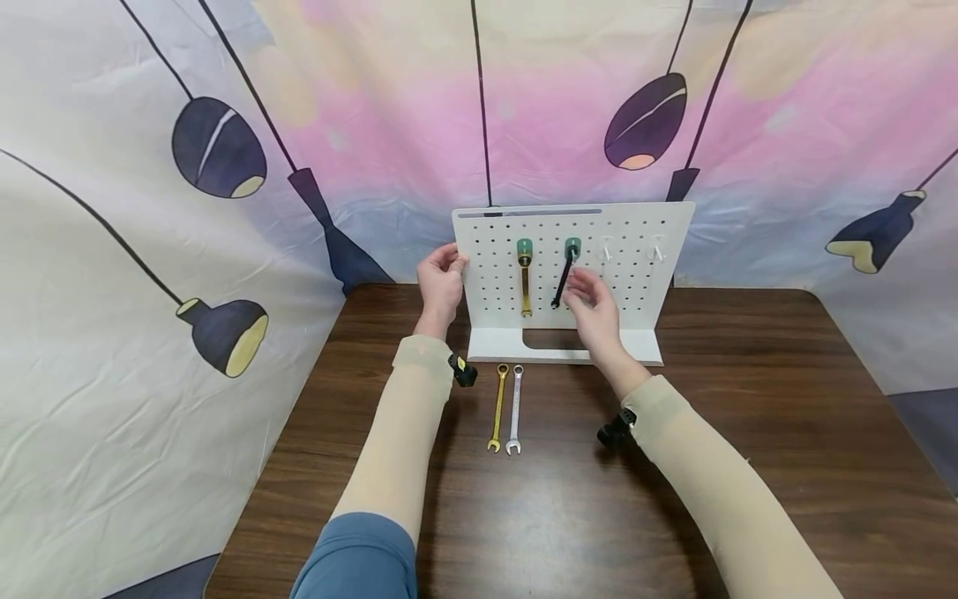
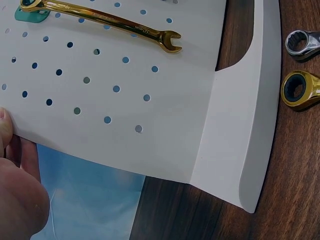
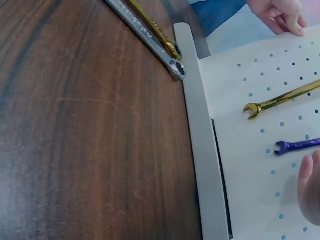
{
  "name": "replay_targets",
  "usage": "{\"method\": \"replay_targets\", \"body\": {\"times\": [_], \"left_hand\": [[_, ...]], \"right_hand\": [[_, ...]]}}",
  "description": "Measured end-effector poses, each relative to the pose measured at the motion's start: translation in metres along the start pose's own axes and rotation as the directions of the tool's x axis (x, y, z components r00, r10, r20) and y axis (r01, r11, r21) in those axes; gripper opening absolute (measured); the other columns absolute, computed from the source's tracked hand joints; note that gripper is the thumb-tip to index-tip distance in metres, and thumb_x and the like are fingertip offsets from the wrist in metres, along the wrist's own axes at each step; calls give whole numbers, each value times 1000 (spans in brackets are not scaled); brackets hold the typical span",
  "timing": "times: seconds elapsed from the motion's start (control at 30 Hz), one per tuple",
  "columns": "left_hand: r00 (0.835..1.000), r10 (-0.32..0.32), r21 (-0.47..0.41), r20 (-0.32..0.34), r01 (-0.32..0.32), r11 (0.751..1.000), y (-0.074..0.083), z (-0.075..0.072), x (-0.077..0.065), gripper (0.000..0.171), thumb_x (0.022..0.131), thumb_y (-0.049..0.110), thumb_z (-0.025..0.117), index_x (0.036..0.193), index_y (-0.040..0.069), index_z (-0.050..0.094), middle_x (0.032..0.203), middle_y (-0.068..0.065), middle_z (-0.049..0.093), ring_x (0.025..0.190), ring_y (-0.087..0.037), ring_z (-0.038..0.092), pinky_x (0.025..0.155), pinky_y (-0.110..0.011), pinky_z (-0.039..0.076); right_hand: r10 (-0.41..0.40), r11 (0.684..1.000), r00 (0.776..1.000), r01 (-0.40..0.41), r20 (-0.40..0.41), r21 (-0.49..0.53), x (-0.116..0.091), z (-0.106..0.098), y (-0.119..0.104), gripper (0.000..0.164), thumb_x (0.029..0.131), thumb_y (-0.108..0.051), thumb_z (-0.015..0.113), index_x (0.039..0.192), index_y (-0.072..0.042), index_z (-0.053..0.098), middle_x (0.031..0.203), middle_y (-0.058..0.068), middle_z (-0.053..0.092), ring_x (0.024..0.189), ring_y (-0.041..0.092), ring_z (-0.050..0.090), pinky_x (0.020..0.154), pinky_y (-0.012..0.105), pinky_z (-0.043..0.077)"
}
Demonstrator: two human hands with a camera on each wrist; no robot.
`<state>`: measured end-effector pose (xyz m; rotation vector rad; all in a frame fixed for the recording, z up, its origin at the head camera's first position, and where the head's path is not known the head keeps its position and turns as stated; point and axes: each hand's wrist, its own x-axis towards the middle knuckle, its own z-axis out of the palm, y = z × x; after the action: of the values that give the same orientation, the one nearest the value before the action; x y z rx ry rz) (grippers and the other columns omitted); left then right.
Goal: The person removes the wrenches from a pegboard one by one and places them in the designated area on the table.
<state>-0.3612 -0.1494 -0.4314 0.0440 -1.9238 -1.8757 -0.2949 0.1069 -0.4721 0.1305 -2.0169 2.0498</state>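
A white pegboard stands upright on the table. My left hand pinches its left edge between thumb and fingers, as the left wrist view also shows. A gold wrench hangs on the board by its ring end, over a green piece. To its right hangs a purple wrench, dark in the head view, tilted with its open end down and left. My right hand is beside this wrench, fingers loosely bent and fingertips close to its shaft. In the right wrist view only part of that hand shows.
Two white hooks stick out on the board's right half. In front of the base, a yellow-gold wrench and a silver wrench lie side by side on the dark wood table. A patterned curtain hangs behind.
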Motion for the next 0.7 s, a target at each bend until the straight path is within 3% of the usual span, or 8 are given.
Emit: {"method": "replay_targets", "body": {"times": [0.27, 0.5, 0.7], "left_hand": [[1000, -6, 4, 7, 6, 1000, 1, 0, -1, 20, 98, -2, 75, 118, -5, 77, 91, 1, 64, 82, -10, 59, 73, -23, 52], [1000, -6, 5, 7, 6, 1000, 0, 0, -2, 19, 98, -2, 75, 117, -5, 77, 91, 1, 65, 82, -11, 59, 73, -23, 52], [1000, 1, 0, 0, -1, 1000, 1, 1, -2, 19, 97, -4, 75, 116, -6, 77, 89, 0, 64, 80, -11, 58, 71, -22, 51]], "right_hand": [[80, 993, 994, -86, 73, 77, 4, 2, -7, 51, 103, -3, 64, 153, 0, 50, 146, 21, 59, 124, 21, 59, 101, 30, 49], [140, 983, 988, -147, 70, 113, 6, 2, -9, 45, 105, -8, 63, 149, -3, 54, 146, 13, 58, 127, 18, 56, 110, 43, 48], [167, 959, 982, -181, 83, 217, 3, 3, -13, 25, 104, -6, 64, 128, -8, 59, 135, 9, 64, 125, 20, 60, 112, 48, 48]]}}
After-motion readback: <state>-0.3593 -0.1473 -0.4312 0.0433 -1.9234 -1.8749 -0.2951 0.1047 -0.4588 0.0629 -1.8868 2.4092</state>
